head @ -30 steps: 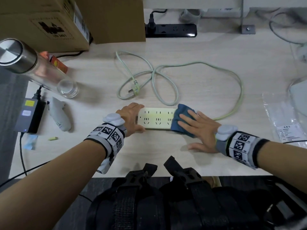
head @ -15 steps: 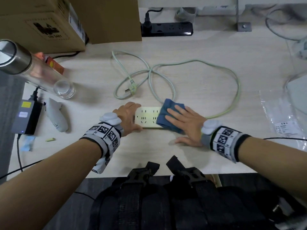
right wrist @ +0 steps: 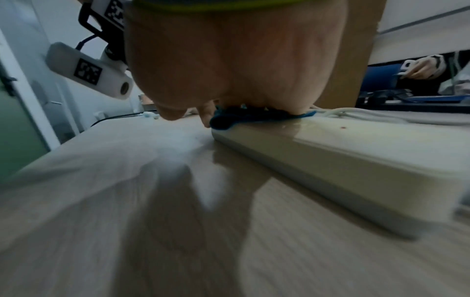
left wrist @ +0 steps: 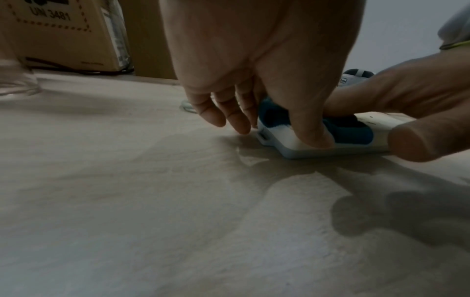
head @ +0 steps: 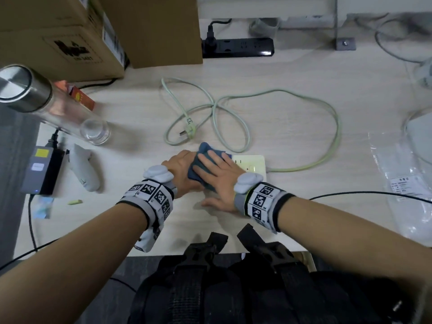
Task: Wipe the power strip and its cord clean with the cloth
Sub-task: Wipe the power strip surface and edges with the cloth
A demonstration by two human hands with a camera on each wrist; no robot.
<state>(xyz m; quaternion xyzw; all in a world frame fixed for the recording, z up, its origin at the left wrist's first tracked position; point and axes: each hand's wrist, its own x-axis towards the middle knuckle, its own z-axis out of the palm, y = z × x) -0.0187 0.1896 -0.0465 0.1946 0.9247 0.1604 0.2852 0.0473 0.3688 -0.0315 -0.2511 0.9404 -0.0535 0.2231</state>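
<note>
A cream power strip [head: 253, 163] lies on the desk near its front edge. Its pale green cord [head: 327, 118] loops behind it and ends in a plug [head: 189, 130]. My left hand [head: 180, 166] grips the strip's left end, thumb on the near side and fingers at the end [left wrist: 279, 130]. My right hand [head: 217, 170] lies flat on a blue cloth [head: 198, 170] and presses it onto the strip's left half, right beside the left hand. In the right wrist view the cloth [right wrist: 229, 120] sits bunched under the palm on the strip [right wrist: 356, 156].
Cardboard boxes [head: 70, 31] and a black power strip [head: 238, 46] stand at the back. A glass bottle with a steel lid [head: 46, 108], a power adapter [head: 44, 171] and a white device [head: 84, 169] are on the left. A plastic bag [head: 402, 178] and black cable [head: 374, 194] lie right.
My right hand has slid the cloth leftward along the strip, from its right end up against the left hand. The left hand has kept its hold.
</note>
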